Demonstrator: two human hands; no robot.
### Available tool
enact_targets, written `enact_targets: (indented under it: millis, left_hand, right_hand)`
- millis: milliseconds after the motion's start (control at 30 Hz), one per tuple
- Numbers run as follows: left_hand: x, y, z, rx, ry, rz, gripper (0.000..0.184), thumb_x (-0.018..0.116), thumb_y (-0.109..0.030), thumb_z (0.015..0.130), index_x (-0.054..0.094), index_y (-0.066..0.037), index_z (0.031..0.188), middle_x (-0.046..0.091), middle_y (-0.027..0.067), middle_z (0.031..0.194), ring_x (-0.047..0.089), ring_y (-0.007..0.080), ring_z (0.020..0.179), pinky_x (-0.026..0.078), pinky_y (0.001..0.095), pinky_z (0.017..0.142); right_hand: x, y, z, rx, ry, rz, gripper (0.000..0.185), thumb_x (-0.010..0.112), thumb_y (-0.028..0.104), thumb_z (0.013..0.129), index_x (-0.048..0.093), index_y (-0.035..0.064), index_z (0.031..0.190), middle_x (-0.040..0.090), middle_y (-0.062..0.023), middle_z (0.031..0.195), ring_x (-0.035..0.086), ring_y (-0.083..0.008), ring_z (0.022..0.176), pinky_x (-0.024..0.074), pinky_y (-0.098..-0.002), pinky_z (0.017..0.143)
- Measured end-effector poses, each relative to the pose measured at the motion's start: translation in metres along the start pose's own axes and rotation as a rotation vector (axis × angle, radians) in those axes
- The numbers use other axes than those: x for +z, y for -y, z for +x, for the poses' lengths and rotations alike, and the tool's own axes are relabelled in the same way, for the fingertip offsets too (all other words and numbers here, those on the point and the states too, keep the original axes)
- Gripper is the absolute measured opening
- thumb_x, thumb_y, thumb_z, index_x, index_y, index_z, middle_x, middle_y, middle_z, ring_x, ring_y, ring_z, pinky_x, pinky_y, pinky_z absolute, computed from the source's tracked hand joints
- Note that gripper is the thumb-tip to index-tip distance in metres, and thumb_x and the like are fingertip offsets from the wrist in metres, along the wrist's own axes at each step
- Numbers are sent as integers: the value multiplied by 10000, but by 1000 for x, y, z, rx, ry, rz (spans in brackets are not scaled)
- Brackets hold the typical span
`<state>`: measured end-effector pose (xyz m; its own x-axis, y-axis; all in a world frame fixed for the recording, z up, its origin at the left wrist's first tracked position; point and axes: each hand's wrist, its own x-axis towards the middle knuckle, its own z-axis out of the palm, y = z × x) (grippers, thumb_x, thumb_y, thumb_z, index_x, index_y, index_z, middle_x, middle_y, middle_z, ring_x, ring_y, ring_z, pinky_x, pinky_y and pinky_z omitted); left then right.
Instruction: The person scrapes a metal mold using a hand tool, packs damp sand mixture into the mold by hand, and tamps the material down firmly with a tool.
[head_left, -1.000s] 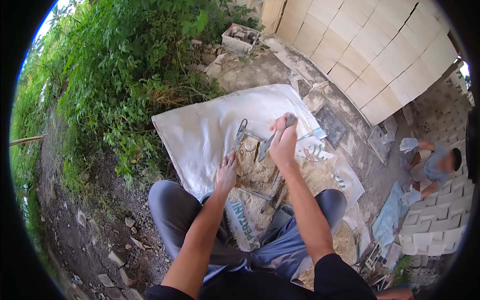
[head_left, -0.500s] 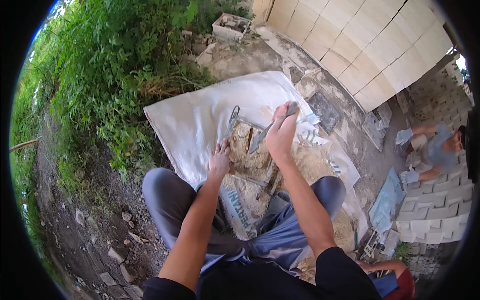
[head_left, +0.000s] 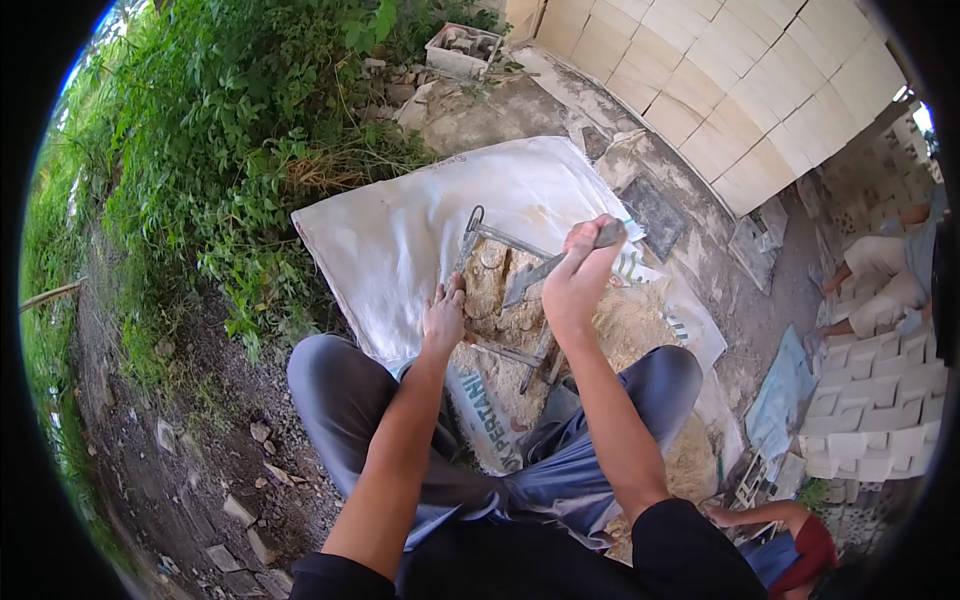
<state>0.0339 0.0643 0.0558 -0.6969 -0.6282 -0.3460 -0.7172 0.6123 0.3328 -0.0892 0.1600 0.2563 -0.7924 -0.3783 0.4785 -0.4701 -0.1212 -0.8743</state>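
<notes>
In my right hand [head_left: 578, 290] is a flat-bladed trowel [head_left: 532, 280], its handle end sticking out past my fist to the upper right. The blade slants down over a rectangular metal mould [head_left: 512, 240] packed with pale, sandy mix [head_left: 490, 268]. The mix has a dark gap near the blade. My left hand [head_left: 443, 318] rests at the mould's left side, fingers stretched out and touching its edge. A white woven sack [head_left: 385, 235] lies flat beneath the mould, with more loose mix [head_left: 640, 310] heaped on its right side.
Patterned pale blocks [head_left: 870, 425] are stacked at right, beside a crouching person [head_left: 885, 270]. Another person's arm [head_left: 760, 515] shows at lower right. Blue sheeting [head_left: 780, 395] and a dark slab [head_left: 652, 218] lie on the ground. Plants [head_left: 220, 150] and rubble [head_left: 240, 510] border the left.
My right hand has moved slightly right, and the trowel's handle has swung right with it. My left hand stays at the mould. The person at right has leaned lower.
</notes>
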Motion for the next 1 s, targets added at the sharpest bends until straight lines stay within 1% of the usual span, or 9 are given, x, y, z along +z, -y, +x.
enact_targets:
  millis: [233, 367, 567, 633, 667, 767, 800, 867, 1000]
  left_hand:
    - [8, 3, 7, -11, -16, -8, 809, 839, -188, 565, 475, -137, 1286, 61, -24, 1557, 178, 291, 1408, 253, 547, 1090]
    - [6, 3, 8, 3, 4, -7, 807, 845, -180, 559, 480, -143, 1278, 47, -17, 1558, 190, 306, 1403, 246, 550, 1094]
    - [7, 8, 5, 31, -3, 18, 853, 881, -242, 478, 536, -93, 1244, 106, 17, 1551, 239, 353, 1374, 290, 552, 1062]
    - [11, 10, 10, 42, -18, 14, 836, 880, -261, 473, 554, -72, 1220, 116, 27, 1549, 245, 360, 1370, 285, 551, 1065]
    - [5, 6, 7, 50, -35, -3, 801, 879, -271, 463, 588, -60, 1179, 118, 32, 1549, 247, 357, 1371, 281, 548, 1068]
    - [-6, 1, 0, 50, -2, 38, 767, 873, -271, 471, 609, -53, 1157, 121, 31, 1549, 240, 350, 1375, 278, 542, 1071]
    - [-5, 0, 1, 37, -5, 33, 648, 866, -236, 509, 652, -101, 1106, 43, 0, 1559, 198, 322, 1397, 243, 538, 1093]
    - [-8, -2, -2, 45, 6, 19, 665, 866, -237, 508, 648, -107, 1123, 39, 7, 1559, 187, 319, 1401, 240, 534, 1095]
    - [-9, -3, -7, 64, 36, 40, 701, 842, -261, 564, 606, -117, 1208, 32, 38, 1559, 166, 324, 1406, 228, 525, 1103]
  right_hand:
    - [12, -93, -33, 133, 34, -166, 239, 330, 164, 997, 364, -56, 1084, 502, -174, 889, 522, -272, 797, 414, -379, 746]
    - [2, -45, -10, 222, -34, -92, 224, 332, 154, 997, 358, -47, 1090, 495, -167, 887, 525, -259, 825, 422, -365, 753]
    - [7, -37, -7, 143, -152, -12, 182, 357, 108, 989, 363, -46, 1086, 505, -189, 893, 539, -278, 795, 426, -380, 733]
    - [17, -85, -41, 54, 69, -211, 191, 361, 137, 991, 380, -39, 1062, 518, -185, 839, 536, -290, 723, 416, -389, 674]
    - [18, -80, -35, 33, 53, -206, 191, 361, 137, 991, 380, -39, 1062, 518, -185, 839, 536, -290, 723, 416, -389, 674]
    - [19, -65, -18, 42, 127, -64, 202, 355, 169, 995, 397, -24, 1041, 511, -151, 761, 515, -262, 650, 406, -377, 623]
    - [13, -61, -14, 106, 94, -39, 209, 352, 180, 997, 399, -19, 1040, 508, -135, 747, 509, -240, 643, 408, -363, 619]
    - [2, -48, 2, 118, 62, 64, 228, 362, 213, 998, 407, -8, 1031, 487, -77, 717, 475, -159, 632, 401, -306, 595]
    - [-25, -4, 28, 37, 69, 225, 249, 379, 244, 998, 421, 0, 1022, 480, -44, 724, 451, -109, 645, 387, -273, 580]
